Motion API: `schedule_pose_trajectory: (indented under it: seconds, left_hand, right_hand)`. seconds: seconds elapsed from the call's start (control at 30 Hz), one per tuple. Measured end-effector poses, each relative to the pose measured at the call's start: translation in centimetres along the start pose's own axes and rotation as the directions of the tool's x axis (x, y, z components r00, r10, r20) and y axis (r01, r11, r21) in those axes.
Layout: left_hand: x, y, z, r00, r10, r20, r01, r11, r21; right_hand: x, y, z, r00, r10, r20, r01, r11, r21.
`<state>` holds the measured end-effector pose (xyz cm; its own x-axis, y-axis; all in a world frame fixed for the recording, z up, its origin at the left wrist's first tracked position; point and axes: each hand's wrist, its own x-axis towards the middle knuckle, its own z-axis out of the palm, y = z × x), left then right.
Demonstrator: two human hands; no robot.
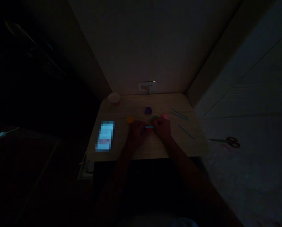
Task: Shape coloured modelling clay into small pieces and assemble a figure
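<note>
The room is dark and detail on the hands is weak. My right hand (163, 127) is closed on a thin light-blue blade-like tool (149, 126), whose pointed end reaches left. Just under the tool lies a small red lump (149, 129), partly hidden. My left hand (136, 130) has its fingers curled at the left side of the red lump and seems to grip it. Beyond the right hand's fingers are a green lump (155, 117) and a pink lump (164, 116). A purple lump (148, 110) sits farther back, and an orange round piece (130, 119) lies beyond my left hand.
On the wooden table (152, 151) a lit phone (105, 136) lies at left and a pale cup (114, 98) stands at the back left corner. Thin blue-green sticks (186, 131) lie at right. Scissors (228, 141) are beyond the right edge. A wall socket (144, 86) is behind.
</note>
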<state>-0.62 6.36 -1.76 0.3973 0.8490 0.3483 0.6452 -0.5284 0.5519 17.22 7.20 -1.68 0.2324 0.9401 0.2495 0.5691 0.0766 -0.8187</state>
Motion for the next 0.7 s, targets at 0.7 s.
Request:
schedule_pose_trajectory:
  seconds: [0.7]
  left_hand:
    - [-0.2,-0.3,0.3,1.000,0.017,0.021,-0.017,1.000,-0.017]
  right_hand:
    - [-0.1,-0.7,0.0,0.995,0.071,0.073,-0.045,0.950,-0.310]
